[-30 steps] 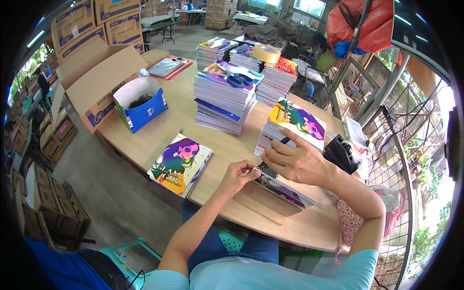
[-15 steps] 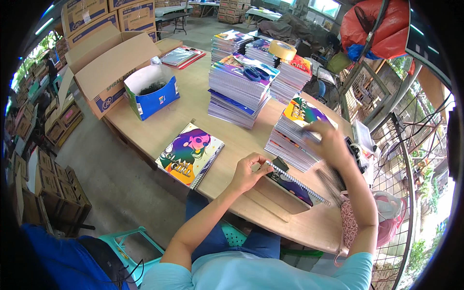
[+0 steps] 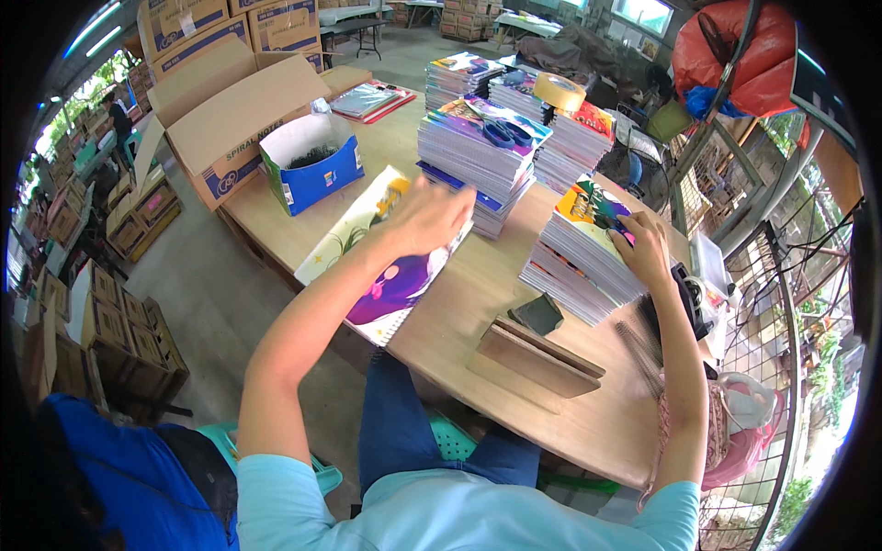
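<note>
My left hand, fingers closed, grips the upper right edge of a spiral notebook with a purple, yellow and white cover. The notebook lies at the table's near left, its cover picture turned upside down to me. On the right, my right hand is at the top of a notebook stack. Its fingers close on a small dark tool, whose kind I cannot make out. Between my arms stands a slotted wooden holder with nothing in its slot, and a dark block sits behind it.
Taller notebook stacks stand farther back, with blue-handled scissors and a tape roll on top. A blue box of dark bits and an open carton are at left. Loose wire spirals lie at right.
My left hand has moved left and away from me, carrying the notebook out of the wooden holder to the near left. My right hand has shifted onto the right-hand stack.
</note>
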The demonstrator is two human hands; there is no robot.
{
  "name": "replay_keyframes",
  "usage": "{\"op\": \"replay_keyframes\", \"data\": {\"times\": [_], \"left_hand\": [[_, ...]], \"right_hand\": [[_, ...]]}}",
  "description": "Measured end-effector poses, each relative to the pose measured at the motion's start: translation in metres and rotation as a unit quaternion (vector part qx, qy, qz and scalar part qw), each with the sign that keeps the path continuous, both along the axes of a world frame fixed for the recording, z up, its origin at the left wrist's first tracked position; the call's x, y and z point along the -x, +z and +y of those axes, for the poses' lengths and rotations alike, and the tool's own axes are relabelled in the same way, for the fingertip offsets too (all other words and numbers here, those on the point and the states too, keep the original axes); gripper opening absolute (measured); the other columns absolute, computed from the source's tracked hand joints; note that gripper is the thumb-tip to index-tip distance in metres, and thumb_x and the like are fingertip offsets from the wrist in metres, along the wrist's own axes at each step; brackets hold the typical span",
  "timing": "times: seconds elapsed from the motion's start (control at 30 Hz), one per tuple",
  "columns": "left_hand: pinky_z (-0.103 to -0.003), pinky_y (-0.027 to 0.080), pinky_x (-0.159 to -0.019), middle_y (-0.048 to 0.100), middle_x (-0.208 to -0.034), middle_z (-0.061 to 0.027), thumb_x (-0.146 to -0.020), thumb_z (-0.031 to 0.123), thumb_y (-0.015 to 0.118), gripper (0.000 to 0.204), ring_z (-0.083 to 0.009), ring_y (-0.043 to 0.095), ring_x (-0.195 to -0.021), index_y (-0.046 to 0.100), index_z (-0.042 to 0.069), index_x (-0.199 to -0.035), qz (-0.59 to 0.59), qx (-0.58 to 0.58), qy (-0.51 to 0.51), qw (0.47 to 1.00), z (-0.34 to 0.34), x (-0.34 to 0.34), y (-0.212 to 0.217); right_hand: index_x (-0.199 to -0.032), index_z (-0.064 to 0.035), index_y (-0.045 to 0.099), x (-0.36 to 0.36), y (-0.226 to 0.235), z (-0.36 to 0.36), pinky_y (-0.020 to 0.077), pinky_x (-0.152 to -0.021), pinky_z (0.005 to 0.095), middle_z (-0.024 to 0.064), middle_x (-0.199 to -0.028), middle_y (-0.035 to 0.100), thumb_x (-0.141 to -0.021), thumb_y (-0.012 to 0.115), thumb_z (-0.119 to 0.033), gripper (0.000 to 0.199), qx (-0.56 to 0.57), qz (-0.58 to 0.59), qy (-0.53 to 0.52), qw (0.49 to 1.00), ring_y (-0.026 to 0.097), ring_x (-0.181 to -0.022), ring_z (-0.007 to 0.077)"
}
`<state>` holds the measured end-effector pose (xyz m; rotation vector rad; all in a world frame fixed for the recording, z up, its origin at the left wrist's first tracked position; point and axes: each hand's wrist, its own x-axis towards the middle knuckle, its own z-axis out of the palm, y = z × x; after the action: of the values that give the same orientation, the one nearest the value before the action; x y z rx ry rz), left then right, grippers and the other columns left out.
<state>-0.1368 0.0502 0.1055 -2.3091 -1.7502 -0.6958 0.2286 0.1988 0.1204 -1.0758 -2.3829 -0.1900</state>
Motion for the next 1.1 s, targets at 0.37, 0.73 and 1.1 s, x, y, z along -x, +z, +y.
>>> {"op": "replay_keyframes", "data": {"times": [0.37, 0.73, 1.1], "left_hand": [[-0.045, 0.035, -0.094, 0.055, -0.110, -0.0092, -0.093, 0.024, 0.055, 0.018, -0.0280, 0.048, -0.112, 0.058, 0.009, -0.102, -0.024, 0.086, 0.019, 0.996, 0.026, 0.035, -0.149], [-0.035, 0.052, -0.070, 0.069, -0.081, -0.0150, -0.072, 0.047, 0.081, 0.052, -0.0243, 0.068, -0.076, 0.065, 0.000, -0.090, -0.293, 0.088, 0.043, 0.951, 0.165, -0.117, -0.008], [-0.045, 0.053, -0.072, 0.069, -0.085, -0.0163, -0.078, 0.013, 0.074, 0.029, -0.0381, 0.067, -0.080, 0.055, 0.009, -0.100, -0.245, -0.166, 0.065, 0.953, 0.127, -0.084, 0.055]], "right_hand": [[-0.112, -0.0017, 0.068, -0.002, -0.008, 0.002, 0.0411, -0.094, 0.0429, 0.0134, -0.104, 0.062, -0.084, 0.069, -0.027, 0.038, -0.008, 0.013, 0.012, 1.000, 0.059, -0.100, 0.0317], [-0.112, -0.0036, 0.067, -0.007, -0.010, 0.002, 0.0403, -0.094, 0.0448, 0.0137, -0.106, 0.061, -0.086, 0.067, -0.030, 0.037, -0.018, 0.045, -0.007, 0.999, 0.058, -0.101, 0.0337], [-0.117, -0.0064, 0.063, -0.019, -0.009, -0.001, 0.0361, -0.100, 0.0482, 0.0146, -0.117, 0.056, -0.084, 0.070, -0.033, 0.043, -0.050, 0.047, -0.125, 0.990, 0.051, -0.115, 0.0326]]}}
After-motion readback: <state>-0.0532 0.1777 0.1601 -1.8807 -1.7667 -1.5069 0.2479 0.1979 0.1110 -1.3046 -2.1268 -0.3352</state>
